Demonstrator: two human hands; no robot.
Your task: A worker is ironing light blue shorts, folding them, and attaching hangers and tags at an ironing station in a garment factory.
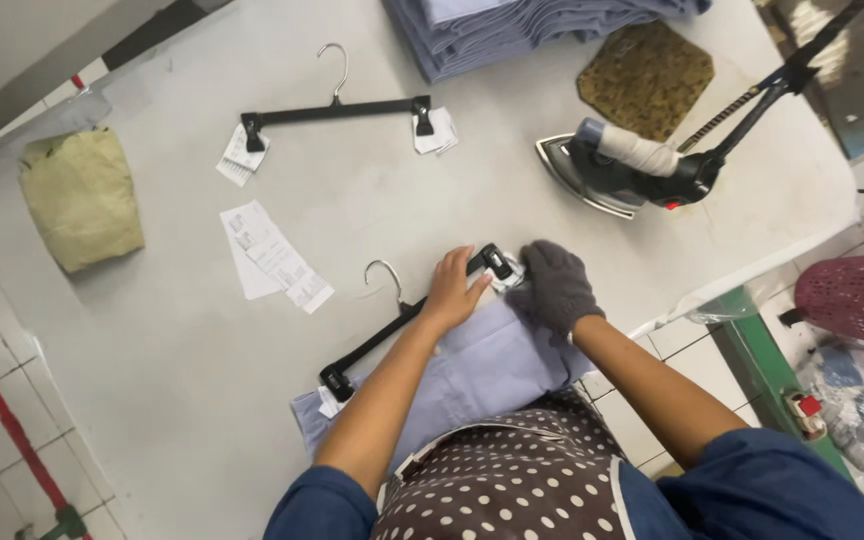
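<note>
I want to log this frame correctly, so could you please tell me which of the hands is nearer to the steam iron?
Right. The gloved right hand lies just below the steam iron; the bare left hand sits farther off.

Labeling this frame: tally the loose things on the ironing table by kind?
Black clip hangers: 2, one lying free, one under the left hand and gloved right hand
Steam iron: 1
Loose paper tag sheets: 1 bunch
Brown pad: 1
Yellow-green cloth bundle: 1
Total: 6
</note>
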